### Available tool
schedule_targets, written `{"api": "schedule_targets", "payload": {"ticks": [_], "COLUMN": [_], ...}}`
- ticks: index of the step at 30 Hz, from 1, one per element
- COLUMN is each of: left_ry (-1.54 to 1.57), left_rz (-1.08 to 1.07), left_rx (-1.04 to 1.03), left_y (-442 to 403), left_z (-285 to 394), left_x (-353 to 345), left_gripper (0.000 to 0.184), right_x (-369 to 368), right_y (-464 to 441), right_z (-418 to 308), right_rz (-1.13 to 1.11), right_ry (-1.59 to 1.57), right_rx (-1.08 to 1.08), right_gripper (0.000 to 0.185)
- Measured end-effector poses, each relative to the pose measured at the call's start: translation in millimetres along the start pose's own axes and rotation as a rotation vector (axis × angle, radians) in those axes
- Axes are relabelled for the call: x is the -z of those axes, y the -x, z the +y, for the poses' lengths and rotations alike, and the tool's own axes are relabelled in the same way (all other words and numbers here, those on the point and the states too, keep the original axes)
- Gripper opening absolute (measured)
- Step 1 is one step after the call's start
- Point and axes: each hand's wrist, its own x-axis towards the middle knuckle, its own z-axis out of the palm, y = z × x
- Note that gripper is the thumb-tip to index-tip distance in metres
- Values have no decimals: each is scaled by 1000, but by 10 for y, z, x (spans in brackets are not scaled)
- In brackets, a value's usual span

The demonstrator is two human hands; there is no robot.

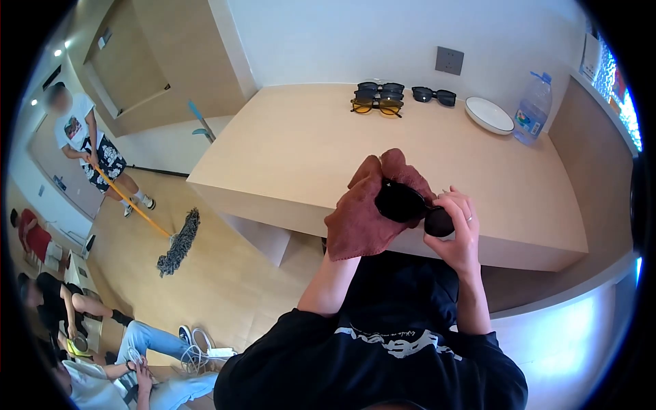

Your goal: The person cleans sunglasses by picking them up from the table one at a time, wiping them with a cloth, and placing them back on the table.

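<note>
A pair of dark sunglasses is held between my two hands above the table's front edge. My right hand pinches it at the right lens. A reddish-brown cloth covers my left hand, whose fingers are hidden beneath it; the cloth lies against the left lens. Toward the back of the wooden table lie yellow-lensed glasses, with dark glasses just behind them. Another dark pair lies to their right.
A white plate and a plastic bottle stand at the table's back right, beside a curved partition. On the left, a person holds a mop. Several other people are at the lower left, near white cables.
</note>
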Motion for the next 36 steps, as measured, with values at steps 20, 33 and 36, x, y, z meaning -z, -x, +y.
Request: {"api": "schedule_targets", "payload": {"ticks": [20,33,36], "left_ry": [-50,558,650], "left_rz": [-129,313,270], "left_rx": [-222,294,302], "left_y": [-50,62,49], "left_z": [-386,-450,-414], "left_x": [295,72,51], "left_gripper": [16,34,35], "right_x": [234,218,221], "right_y": [72,162,157], "right_z": [-64,-190,-187], "right_rz": [-99,-104,-82], "right_ry": [62,116,122], "right_rx": [307,330,283], "right_gripper": [52,40,42]}}
